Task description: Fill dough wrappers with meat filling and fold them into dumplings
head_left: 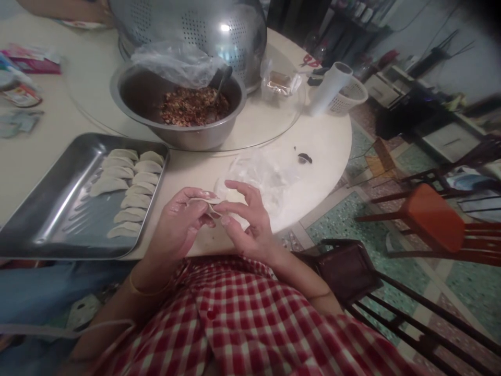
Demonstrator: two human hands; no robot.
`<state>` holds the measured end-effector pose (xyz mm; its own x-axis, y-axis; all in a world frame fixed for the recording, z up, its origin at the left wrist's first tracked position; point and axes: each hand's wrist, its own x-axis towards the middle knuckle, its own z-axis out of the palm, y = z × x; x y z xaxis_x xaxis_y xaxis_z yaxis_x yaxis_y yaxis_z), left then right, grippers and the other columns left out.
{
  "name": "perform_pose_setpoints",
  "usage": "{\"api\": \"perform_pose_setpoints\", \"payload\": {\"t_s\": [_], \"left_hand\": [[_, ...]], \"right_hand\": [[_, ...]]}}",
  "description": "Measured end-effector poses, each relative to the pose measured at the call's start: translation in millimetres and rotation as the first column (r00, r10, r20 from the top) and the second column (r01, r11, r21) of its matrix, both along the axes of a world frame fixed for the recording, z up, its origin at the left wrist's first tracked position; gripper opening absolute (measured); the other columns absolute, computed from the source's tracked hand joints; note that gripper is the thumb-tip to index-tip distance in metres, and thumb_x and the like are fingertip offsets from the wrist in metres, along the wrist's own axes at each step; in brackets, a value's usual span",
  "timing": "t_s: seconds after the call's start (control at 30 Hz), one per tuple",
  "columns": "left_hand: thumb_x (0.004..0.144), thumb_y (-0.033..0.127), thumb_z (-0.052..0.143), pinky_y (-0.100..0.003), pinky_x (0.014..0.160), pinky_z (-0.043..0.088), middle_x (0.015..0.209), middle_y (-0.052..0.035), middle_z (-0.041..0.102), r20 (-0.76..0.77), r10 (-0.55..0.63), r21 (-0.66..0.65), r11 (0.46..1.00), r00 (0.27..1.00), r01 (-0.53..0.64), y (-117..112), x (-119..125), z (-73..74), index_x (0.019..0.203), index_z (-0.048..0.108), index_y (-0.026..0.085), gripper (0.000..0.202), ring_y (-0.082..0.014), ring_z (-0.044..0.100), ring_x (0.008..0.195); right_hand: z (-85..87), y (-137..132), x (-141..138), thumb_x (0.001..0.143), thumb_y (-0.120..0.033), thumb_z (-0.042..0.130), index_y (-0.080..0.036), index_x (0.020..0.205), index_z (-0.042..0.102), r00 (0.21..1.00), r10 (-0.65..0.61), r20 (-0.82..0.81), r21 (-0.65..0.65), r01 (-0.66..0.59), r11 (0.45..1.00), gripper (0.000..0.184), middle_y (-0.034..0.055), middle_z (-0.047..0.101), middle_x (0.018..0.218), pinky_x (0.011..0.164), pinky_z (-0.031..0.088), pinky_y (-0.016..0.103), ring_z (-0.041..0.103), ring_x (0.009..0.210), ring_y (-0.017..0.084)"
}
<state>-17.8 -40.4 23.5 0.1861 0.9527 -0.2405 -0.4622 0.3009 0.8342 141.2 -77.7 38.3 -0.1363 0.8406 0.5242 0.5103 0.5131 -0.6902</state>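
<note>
My left hand (pixel 180 222) and my right hand (pixel 247 219) meet over the table's near edge, both pinched on a pale dumpling (pixel 208 204) held between their fingertips. A steel tray (pixel 58 209) to the left carries several folded dumplings (pixel 131 193) in two rows. Beyond my hands stands a steel bowl (pixel 183 133) of reddish-brown minced filling (pixel 193 106) with a spoon (pixel 222 83) stuck in it. A clear bag with round wrappers (pixel 260 180) lies just past my right hand.
A big metal colander (pixel 203 31) rises behind the bowl on a glass turntable (pixel 270 122). A white cup (pixel 329 86), small basket (pixel 350 96) and packets sit at the table's edges. Dark wooden chairs (pixel 352 271) and an orange stool (pixel 430 216) stand to the right.
</note>
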Motion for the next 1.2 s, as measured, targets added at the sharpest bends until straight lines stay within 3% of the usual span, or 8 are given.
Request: {"api": "perform_pose_setpoints", "payload": {"t_s": [0.13, 0.37, 0.63, 0.8, 0.97, 1.2], "left_hand": [[0.064, 0.03, 0.088, -0.02, 0.049, 0.052, 0.084, -0.0022, 0.075, 0.0, -0.017, 0.031, 0.999, 1.0, 0.017, -0.8, 1.3, 0.0, 0.078, 0.065, 0.02, 0.028, -0.0123, 0.066, 0.059], [0.063, 0.022, 0.085, -0.021, 0.055, 0.052, 0.077, -0.0007, 0.073, -0.039, -0.015, 0.01, 1.0, 0.999, 0.015, -2.7, 3.9, 3.9, 0.079, 0.065, 0.019, 0.026, -0.0122, 0.065, 0.061], [0.066, 0.029, 0.087, -0.019, 0.053, 0.051, 0.08, 0.0006, 0.073, 0.053, -0.07, -0.013, 0.997, 0.996, 0.071, -0.6, -0.7, -1.6, 0.084, 0.066, 0.02, 0.03, -0.0106, 0.065, 0.062], [0.067, 0.029, 0.086, -0.02, 0.058, 0.054, 0.079, 0.0009, 0.074, 0.078, -0.084, -0.013, 0.996, 0.993, 0.085, -2.1, 0.7, 1.1, 0.086, 0.066, 0.02, 0.03, -0.0111, 0.066, 0.064], [0.062, 0.024, 0.087, -0.02, 0.06, 0.055, 0.08, 0.0006, 0.074, -0.021, -0.04, -0.071, 0.997, 0.999, 0.038, -3.0, 3.2, 7.9, 0.084, 0.064, 0.02, 0.032, -0.0118, 0.068, 0.065], [0.063, 0.022, 0.085, -0.021, 0.059, 0.054, 0.076, 0.001, 0.073, -0.003, -0.069, -0.052, 0.996, 0.998, 0.069, -3.4, 4.4, 8.6, 0.086, 0.064, 0.019, 0.031, -0.0112, 0.067, 0.062]], "right_hand": [[-4.0, 0.0, -3.3, 0.095, -0.027, 0.053, -0.024, 0.108, 0.072, 0.997, -0.043, 0.065, 0.0, 0.043, 0.999, 0.023, 0.0097, 0.06, 0.134, 0.108, 0.047, 0.047, 0.055, 0.129, 0.024], [-9.6, 3.4, -7.8, 0.095, -0.024, 0.051, -0.019, 0.106, 0.072, 0.987, -0.077, 0.139, 0.123, 0.06, 0.991, 0.024, 0.0138, 0.062, 0.131, 0.11, 0.046, 0.046, 0.056, 0.127, 0.023], [-6.0, 1.7, -4.2, 0.096, -0.025, 0.052, -0.023, 0.115, 0.069, 0.998, -0.052, -0.024, 0.006, 0.052, 0.999, 0.026, 0.0086, 0.068, 0.123, 0.105, 0.049, 0.043, 0.059, 0.124, 0.022], [-8.1, 2.3, -7.3, 0.094, -0.029, 0.055, -0.022, 0.115, 0.069, 0.997, -0.048, 0.06, 0.044, 0.046, 0.998, 0.026, 0.0121, 0.063, 0.132, 0.108, 0.047, 0.046, 0.056, 0.128, 0.024], [-9.0, 4.1, -8.4, 0.094, -0.032, 0.055, -0.023, 0.11, 0.07, 0.992, -0.049, 0.12, -0.009, 0.051, 0.999, 0.024, 0.0102, 0.063, 0.134, 0.111, 0.045, 0.049, 0.055, 0.13, 0.025], [-6.7, 3.7, -5.5, 0.094, -0.028, 0.056, -0.02, 0.108, 0.07, 0.999, -0.031, -0.016, 0.013, 0.032, 0.999, 0.021, 0.0117, 0.067, 0.125, 0.105, 0.051, 0.042, 0.06, 0.123, 0.022]]}}
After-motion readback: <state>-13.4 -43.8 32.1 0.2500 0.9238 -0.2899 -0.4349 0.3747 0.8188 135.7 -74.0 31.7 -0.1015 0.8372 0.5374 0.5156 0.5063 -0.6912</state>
